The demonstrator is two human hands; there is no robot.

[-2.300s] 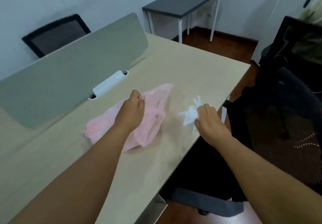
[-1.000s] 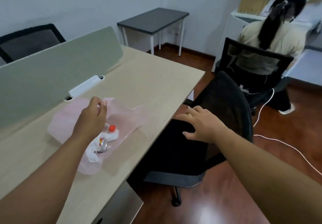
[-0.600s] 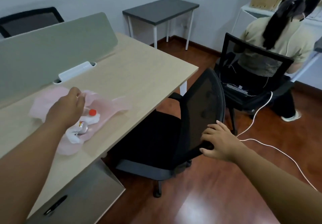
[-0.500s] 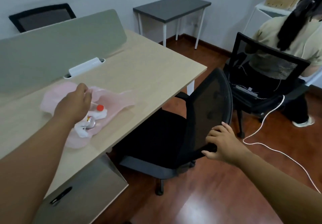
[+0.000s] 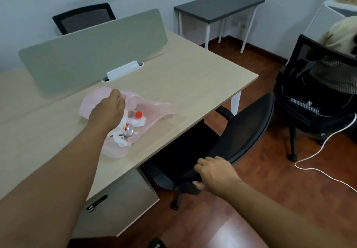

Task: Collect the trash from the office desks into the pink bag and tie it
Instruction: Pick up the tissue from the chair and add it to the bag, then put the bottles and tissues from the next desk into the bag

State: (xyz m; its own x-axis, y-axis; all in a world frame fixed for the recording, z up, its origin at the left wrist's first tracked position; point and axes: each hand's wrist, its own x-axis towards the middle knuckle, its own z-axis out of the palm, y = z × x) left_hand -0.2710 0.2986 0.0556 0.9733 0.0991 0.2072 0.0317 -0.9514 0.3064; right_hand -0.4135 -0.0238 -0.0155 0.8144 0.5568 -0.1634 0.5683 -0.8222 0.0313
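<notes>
The thin pink bag (image 5: 154, 110) lies flat on the light wooden desk (image 5: 193, 81). Through its plastic I see crumpled white tissues (image 5: 120, 140), a small can (image 5: 129, 131) and a bottle with a red cap (image 5: 138, 114). My left hand (image 5: 108, 112) pinches the bag's upper edge above the trash. My right hand (image 5: 214, 172) grips the top of a black mesh office chair's back (image 5: 247, 132), which stands at the desk's near edge.
A grey-green divider panel (image 5: 92, 49) with a white clamp (image 5: 123, 71) runs along the desk's far side. A grey drawer unit (image 5: 119, 203) sits under the desk. A second black chair (image 5: 318, 85) with a seated person, a white cable (image 5: 318, 151) and a dark side table (image 5: 218, 4) are to the right.
My right hand let go of a white tissue, moved to the black chair's back and gripped it; the chair swung in toward the desk. My left hand kept holding the pink bag.
</notes>
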